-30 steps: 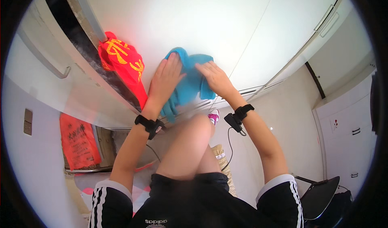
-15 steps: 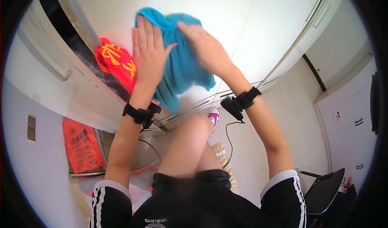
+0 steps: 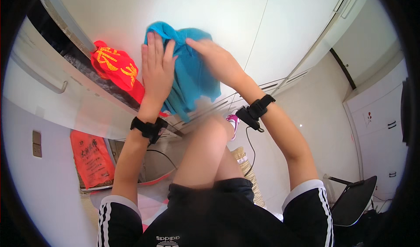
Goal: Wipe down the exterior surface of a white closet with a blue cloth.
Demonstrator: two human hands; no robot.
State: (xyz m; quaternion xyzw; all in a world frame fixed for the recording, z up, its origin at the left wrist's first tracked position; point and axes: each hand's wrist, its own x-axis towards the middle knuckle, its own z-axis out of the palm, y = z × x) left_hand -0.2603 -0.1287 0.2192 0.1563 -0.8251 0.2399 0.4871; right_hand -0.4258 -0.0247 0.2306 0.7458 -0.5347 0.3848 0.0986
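Resting on a blue cloth [image 3: 189,87], two bare hands of one person, both out in front of the body. Left hand [image 3: 156,76]: laid flat on the cloth's left part, fingers straight and slightly parted, pointing up, unclenched and gripping nothing that I can see. Right hand [image 3: 221,63]: over the cloth's upper right, thumb stretched toward the left hand; its other fingers are turned out of sight, so I cannot tell whether it pinches the cloth or merely presses. Blue cloth, one: spread against a white cupboard door [image 3: 218,6], bunched into folds along the top, loose below, one narrow end drooping lower left. Red cloth [image 3: 114,66], one: with yellow markings, left of the left hand, beside a dark gap. Wrist straps, two, black: one on the left wrist [image 3: 148,130], one on the right [image 3: 256,111], a thin cable [image 3: 252,148] below the latter. Shoe [image 3: 233,126], pink and white, one, beyond the knee [image 3: 205,137]. Red bag [image 3: 92,159], one, at lower left, near a wall switch plate [image 3: 36,144]. Black chair [image 3: 358,201], one, lower right, before white drawers [image 3: 380,142]
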